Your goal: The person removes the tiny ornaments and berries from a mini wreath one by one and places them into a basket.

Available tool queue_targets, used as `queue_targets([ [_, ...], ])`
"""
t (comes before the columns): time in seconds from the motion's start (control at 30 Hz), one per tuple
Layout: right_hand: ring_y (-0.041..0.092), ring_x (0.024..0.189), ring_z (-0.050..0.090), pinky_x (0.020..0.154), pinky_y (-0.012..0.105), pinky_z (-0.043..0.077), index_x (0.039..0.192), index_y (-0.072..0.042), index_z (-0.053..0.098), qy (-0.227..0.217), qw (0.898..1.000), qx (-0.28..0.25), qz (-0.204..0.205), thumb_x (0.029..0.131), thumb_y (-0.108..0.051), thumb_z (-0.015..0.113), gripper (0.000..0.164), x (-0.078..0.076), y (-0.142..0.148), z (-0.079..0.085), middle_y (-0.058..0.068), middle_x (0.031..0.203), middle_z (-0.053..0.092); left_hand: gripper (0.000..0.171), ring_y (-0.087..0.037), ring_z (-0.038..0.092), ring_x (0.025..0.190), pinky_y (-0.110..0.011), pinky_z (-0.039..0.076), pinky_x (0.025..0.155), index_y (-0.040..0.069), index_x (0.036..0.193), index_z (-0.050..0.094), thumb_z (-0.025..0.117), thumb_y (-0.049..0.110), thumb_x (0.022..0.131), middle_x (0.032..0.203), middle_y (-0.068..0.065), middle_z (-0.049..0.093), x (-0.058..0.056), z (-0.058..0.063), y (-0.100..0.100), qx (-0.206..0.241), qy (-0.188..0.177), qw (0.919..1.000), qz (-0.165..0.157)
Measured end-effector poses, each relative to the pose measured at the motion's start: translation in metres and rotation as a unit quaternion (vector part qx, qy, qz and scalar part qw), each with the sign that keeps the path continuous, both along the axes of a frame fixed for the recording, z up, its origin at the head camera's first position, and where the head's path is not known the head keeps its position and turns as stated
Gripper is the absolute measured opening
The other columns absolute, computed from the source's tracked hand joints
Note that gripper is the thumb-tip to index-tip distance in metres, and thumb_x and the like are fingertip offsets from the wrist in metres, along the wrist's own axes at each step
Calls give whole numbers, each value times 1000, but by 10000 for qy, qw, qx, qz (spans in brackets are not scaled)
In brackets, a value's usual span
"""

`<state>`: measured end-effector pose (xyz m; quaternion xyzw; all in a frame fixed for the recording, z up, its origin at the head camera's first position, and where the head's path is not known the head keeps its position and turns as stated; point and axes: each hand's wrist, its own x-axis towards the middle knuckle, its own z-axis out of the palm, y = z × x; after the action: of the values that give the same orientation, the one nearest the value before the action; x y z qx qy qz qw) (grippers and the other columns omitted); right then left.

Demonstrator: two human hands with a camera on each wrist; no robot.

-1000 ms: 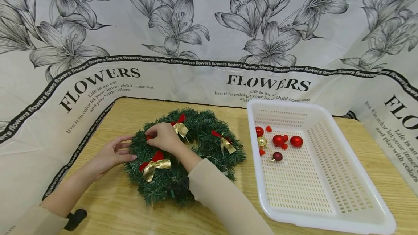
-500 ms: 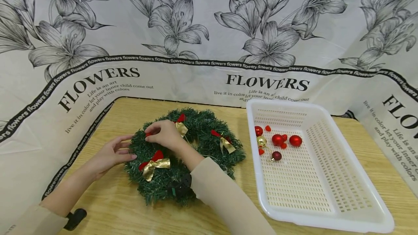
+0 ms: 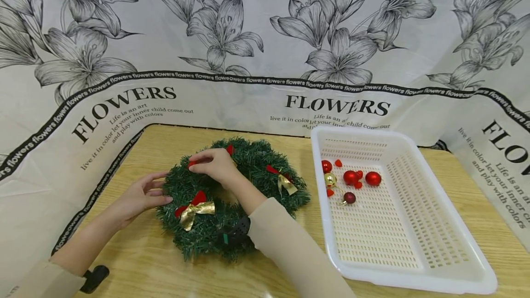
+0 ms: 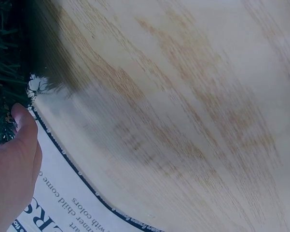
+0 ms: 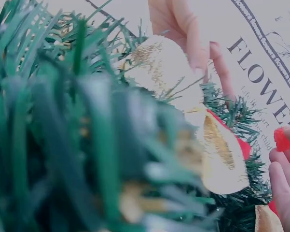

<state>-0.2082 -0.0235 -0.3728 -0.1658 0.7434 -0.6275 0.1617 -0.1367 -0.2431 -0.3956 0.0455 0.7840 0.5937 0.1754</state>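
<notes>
A green Christmas wreath (image 3: 174, 217) lies on the table, dressed with red-and-gold bows (image 3: 195, 210). My right hand (image 3: 217, 165), over its upper left part, pinches a small red bumpy ornament (image 5: 282, 139) between thumb and fingertips; in the right wrist view it appears held off the greenery. At the wreath's left outer edge my left hand (image 3: 142, 197) rests with relaxed, spread fingers and the thumb against the branches. The left wrist view shows part of that hand (image 4: 19, 164) touching the greenery. Part of the upper bow is hidden behind the right hand.
Right of the wreath stands a white plastic basket (image 3: 439, 201). In it lie red balls (image 3: 373, 178), a gold ball (image 3: 330, 180), a dark red ball (image 3: 349, 197) and small red pieces (image 3: 338, 163). A printed cloth (image 3: 248, 100) rises behind the wooden table (image 3: 141, 261).
My right hand has drawn back slightly up and to the right across the wreath, the red ornament still between its fingers. The left hand and the wreath have stayed in place.
</notes>
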Motion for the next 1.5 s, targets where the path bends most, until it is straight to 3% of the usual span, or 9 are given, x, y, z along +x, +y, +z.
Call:
queue_targets([
  [0.23, 12, 87, 62, 80, 34, 51, 109, -1, 69, -255, 9984, -494, -114, 83, -4, 68, 25, -3, 7, 5, 3, 105, 66, 83, -53, 22, 128, -54, 37, 97, 1, 149, 11, 66, 12, 87, 145, -35, 14, 1, -1, 0, -42, -14, 10000, 39],
  [0.47, 25, 94, 65, 87, 40, 49, 112, 4, 65, -476, 9947, -912, -73, 86, -3, 65, 27, -4, 17, 17, 11, 105, 66, 82, -52, 23, 128, -51, 40, 96, 1, 148, 12, 66, 11, 87, 145, -34, 15, 1, 0, -1, -38, 5, 10000, 52],
  [0.67, 31, 101, 61, 90, 45, 47, 114, 2, 64, -435, 9949, -913, -18, 87, -4, 64, 27, -4, 29, 30, 15, 107, 66, 83, -52, 23, 128, -52, 39, 96, 0, 148, 12, 67, 12, 86, 145, -34, 15, 1, 0, -1, -44, -9, 10000, 53],
  [0.93, 33, 102, 61, 88, 36, 49, 116, 7, 61, -413, 9927, -1126, 102, 88, 0, 61, 29, -5, 44, 43, 18, 111, 62, 84, -52, 21, 129, -53, 37, 98, 0, 148, 12, 67, 12, 86, 145, -34, 14, 2, -1, -2, -29, -82, 9999, 76],
  [1.17, 39, 107, 57, 95, 47, 43, 118, 10, 58, -523, 9896, -1326, 204, 89, 3, 58, 30, -3, 59, 56, 16, 105, 64, 84, -52, 21, 129, -52, 38, 97, 1, 149, 12, 67, 12, 86, 145, -34, 15, 2, -1, -1, -60, -67, 9999, 80],
  [1.33, 27, 93, 64, 90, 41, 48, 118, 13, 56, -535, 9887, -1398, 109, 88, 6, 58, 31, -4, 73, 62, 9, 98, 64, 85, -52, 21, 129, -52, 38, 98, 1, 148, 13, 68, 14, 85, 145, -34, 15, 1, 1, -1, -78, -56, 9999, 91],
  [1.5, 19, 87, 65, 94, 46, 43, 119, 16, 53, -536, 9875, -1480, 30, 87, 7, 57, 33, -5, 91, 67, 6, 94, 65, 85, -52, 21, 129, -53, 37, 98, 1, 148, 13, 68, 13, 85, 145, -34, 15, 0, 3, 1, -67, -43, 9999, 78],
])
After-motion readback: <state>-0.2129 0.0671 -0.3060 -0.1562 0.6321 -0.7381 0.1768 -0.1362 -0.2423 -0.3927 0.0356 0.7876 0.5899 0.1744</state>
